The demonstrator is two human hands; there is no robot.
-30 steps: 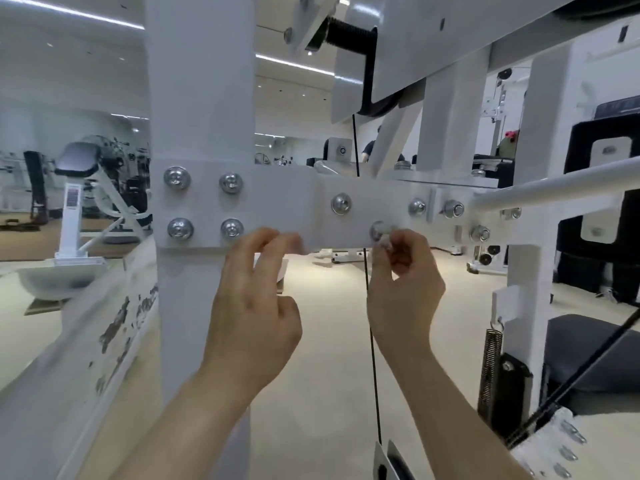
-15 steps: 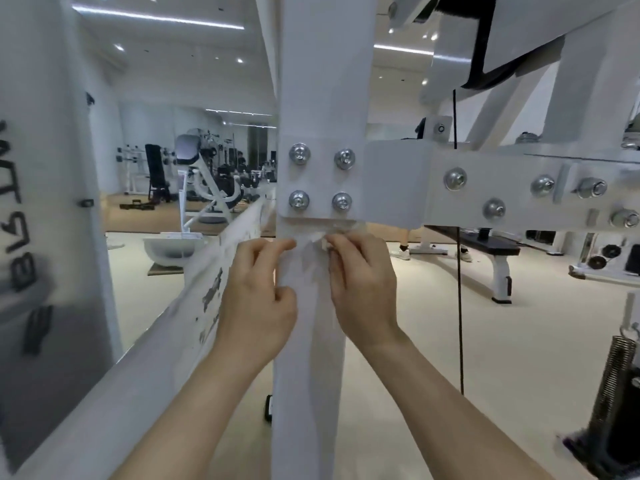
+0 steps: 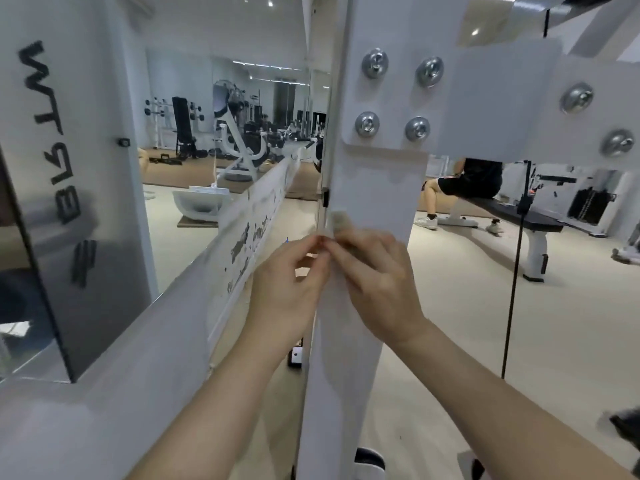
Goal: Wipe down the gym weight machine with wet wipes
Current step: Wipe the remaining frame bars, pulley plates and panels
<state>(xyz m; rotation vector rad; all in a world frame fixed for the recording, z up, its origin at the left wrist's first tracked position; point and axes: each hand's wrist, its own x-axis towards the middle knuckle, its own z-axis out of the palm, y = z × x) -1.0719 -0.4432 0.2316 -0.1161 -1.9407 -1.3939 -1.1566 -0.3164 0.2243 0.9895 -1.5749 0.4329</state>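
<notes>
The white upright post (image 3: 374,188) of the weight machine rises right in front of me, joined to a horizontal beam (image 3: 502,109) by a plate with silver bolts (image 3: 374,62). A small pale wet wipe (image 3: 338,221) lies against the post's left edge, blurred and mostly hidden by fingers. My left hand (image 3: 289,282) and my right hand (image 3: 377,282) meet at that edge, and both pinch the wipe with curled fingertips. The right hand lies across the front face of the post.
A slanted white beam (image 3: 194,306) with chipped paint runs along the left. A dark panel with lettering (image 3: 65,168) stands at far left. A black cable (image 3: 516,271) hangs at right. A person sits on a bench (image 3: 512,209) behind; more gym machines (image 3: 239,140) stand beyond.
Both hands have slid down the upright post from just under the bolted plate, taking the wipe along. My view has swung left and closer to the post.
</notes>
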